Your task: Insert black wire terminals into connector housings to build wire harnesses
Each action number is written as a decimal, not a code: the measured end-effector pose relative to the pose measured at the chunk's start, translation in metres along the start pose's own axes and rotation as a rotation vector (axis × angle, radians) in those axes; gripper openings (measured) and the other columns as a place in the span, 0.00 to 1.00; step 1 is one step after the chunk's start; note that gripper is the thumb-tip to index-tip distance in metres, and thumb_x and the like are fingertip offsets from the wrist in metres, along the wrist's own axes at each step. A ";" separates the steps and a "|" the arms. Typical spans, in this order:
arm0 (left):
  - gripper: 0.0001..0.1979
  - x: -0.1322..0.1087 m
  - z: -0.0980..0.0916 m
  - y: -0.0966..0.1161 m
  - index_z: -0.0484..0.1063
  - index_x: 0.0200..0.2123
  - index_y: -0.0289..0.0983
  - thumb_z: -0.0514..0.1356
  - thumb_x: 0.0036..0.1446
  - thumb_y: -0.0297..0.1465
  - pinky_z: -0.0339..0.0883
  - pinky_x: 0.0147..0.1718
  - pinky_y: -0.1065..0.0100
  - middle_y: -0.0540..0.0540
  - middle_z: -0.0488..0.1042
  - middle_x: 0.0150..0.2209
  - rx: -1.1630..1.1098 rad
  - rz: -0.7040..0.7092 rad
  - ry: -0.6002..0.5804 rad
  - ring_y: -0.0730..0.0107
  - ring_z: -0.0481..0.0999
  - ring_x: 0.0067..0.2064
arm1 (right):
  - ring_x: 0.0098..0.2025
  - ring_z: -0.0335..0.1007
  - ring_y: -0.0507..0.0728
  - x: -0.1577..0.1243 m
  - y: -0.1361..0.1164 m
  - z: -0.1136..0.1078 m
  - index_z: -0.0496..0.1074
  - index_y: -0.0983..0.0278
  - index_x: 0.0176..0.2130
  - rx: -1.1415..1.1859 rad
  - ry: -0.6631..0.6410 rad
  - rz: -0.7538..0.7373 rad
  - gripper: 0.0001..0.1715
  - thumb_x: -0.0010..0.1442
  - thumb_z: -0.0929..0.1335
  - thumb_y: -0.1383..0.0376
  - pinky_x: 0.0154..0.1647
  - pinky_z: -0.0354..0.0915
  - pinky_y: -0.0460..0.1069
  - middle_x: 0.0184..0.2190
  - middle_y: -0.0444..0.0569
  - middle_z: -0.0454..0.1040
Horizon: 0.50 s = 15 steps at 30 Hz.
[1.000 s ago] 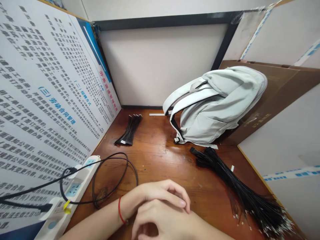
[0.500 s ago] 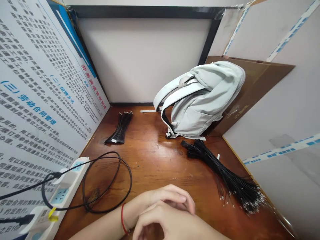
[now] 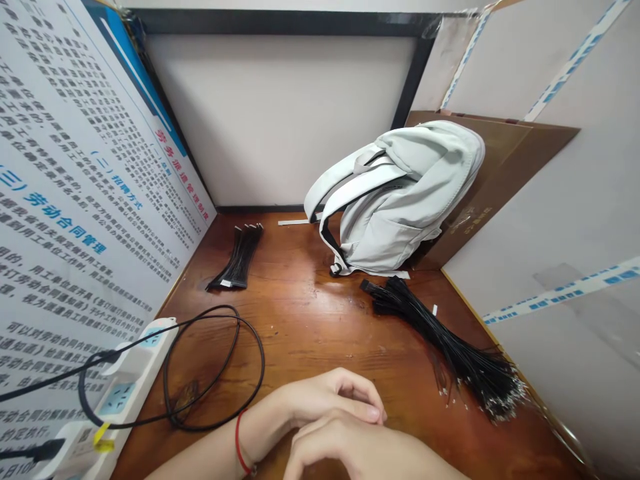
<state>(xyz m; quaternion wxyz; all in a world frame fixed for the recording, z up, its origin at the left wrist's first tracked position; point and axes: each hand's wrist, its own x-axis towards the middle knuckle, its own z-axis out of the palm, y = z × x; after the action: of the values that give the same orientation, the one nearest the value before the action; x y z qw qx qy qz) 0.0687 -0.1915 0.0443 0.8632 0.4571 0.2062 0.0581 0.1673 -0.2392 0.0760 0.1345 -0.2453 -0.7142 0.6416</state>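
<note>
My two hands rest together at the near edge of a wooden desk [image 3: 310, 327]. My left hand [image 3: 320, 399], with a red string at the wrist, lies curled over my right hand [image 3: 360, 450], fingers pressed together. My right hand's fingers curl down beneath it. Neither hand shows anything held. A long bundle of black wires [image 3: 440, 340] with metal tips lies nearest, to the right of my hands. A shorter black wire bundle [image 3: 239, 259] lies at the far left.
A pale grey backpack [image 3: 400, 200] leans on brown cardboard [image 3: 505, 167] at the back right. A white power strip [image 3: 125, 383] with a looped black cable [image 3: 220, 373] lies on the left beside a printed poster board [image 3: 75, 187]. White panels wall in the desk.
The view has swung to the right and slightly up, so the things on the desk sit further left in the picture. My hands stay clasped, the right one a little lower in the frame.
</note>
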 end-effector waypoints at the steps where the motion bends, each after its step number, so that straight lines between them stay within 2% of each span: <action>1: 0.19 0.001 -0.001 -0.001 0.71 0.26 0.34 0.67 0.39 0.44 0.56 0.28 0.73 0.51 0.68 0.27 -0.018 -0.005 0.013 0.79 0.64 0.27 | 0.38 0.70 0.51 -0.004 -0.002 -0.002 0.75 0.66 0.40 0.022 0.023 0.020 0.15 0.55 0.67 0.61 0.42 0.65 0.45 0.35 0.47 0.75; 5: 0.17 0.002 -0.008 -0.006 0.70 0.25 0.32 0.67 0.41 0.41 0.56 0.26 0.75 0.52 0.67 0.24 -0.092 0.033 0.072 0.81 0.63 0.25 | 0.38 0.71 0.51 -0.017 -0.014 -0.007 0.75 0.65 0.40 0.135 0.079 0.097 0.13 0.56 0.64 0.64 0.40 0.66 0.46 0.36 0.49 0.76; 7: 0.16 0.000 -0.015 -0.007 0.69 0.27 0.32 0.67 0.43 0.39 0.55 0.24 0.76 0.52 0.67 0.23 -0.139 0.047 0.067 0.81 0.64 0.23 | 0.37 0.72 0.52 -0.026 -0.018 -0.016 0.74 0.65 0.40 0.163 0.151 0.113 0.13 0.56 0.64 0.64 0.40 0.67 0.47 0.34 0.49 0.76; 10: 0.16 -0.003 -0.027 -0.007 0.66 0.27 0.33 0.65 0.45 0.39 0.55 0.20 0.76 0.50 0.68 0.21 -0.250 0.043 0.023 0.79 0.65 0.20 | 0.35 0.72 0.53 -0.048 -0.019 -0.050 0.74 0.66 0.37 0.067 0.358 0.163 0.13 0.55 0.65 0.62 0.38 0.67 0.49 0.32 0.51 0.76; 11: 0.15 -0.004 -0.030 -0.007 0.65 0.27 0.33 0.65 0.46 0.39 0.56 0.20 0.75 0.49 0.69 0.22 -0.272 0.050 0.026 0.78 0.67 0.20 | 0.33 0.72 0.54 -0.058 -0.016 -0.068 0.73 0.65 0.35 -0.017 0.535 0.215 0.13 0.55 0.65 0.60 0.36 0.67 0.49 0.31 0.50 0.76; 13: 0.14 -0.005 -0.035 -0.007 0.65 0.28 0.33 0.64 0.48 0.37 0.59 0.22 0.75 0.47 0.70 0.24 -0.303 0.092 0.065 0.78 0.69 0.22 | 0.33 0.71 0.55 -0.079 -0.005 -0.106 0.72 0.64 0.33 -0.267 1.042 0.347 0.12 0.54 0.64 0.60 0.36 0.66 0.49 0.31 0.51 0.76; 14: 0.13 -0.004 -0.035 -0.007 0.66 0.28 0.33 0.63 0.49 0.37 0.61 0.24 0.75 0.47 0.70 0.24 -0.307 0.109 0.083 0.78 0.70 0.23 | 0.33 0.71 0.56 -0.089 0.003 -0.124 0.72 0.64 0.32 -0.402 1.248 0.456 0.10 0.54 0.64 0.62 0.37 0.65 0.50 0.30 0.51 0.76; 15: 0.13 -0.004 -0.036 -0.007 0.67 0.29 0.32 0.63 0.49 0.36 0.62 0.26 0.75 0.47 0.70 0.25 -0.306 0.122 0.098 0.78 0.70 0.24 | 0.31 0.71 0.57 -0.097 0.011 -0.140 0.71 0.63 0.29 -0.522 1.350 0.601 0.07 0.52 0.64 0.65 0.36 0.64 0.50 0.28 0.51 0.76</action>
<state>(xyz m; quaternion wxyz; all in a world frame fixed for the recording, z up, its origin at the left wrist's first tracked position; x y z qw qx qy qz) 0.0497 -0.1698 0.0218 0.9066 0.3285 0.2087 0.1633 0.3218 -0.1701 0.0965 0.2983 -0.7888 -0.5086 0.1737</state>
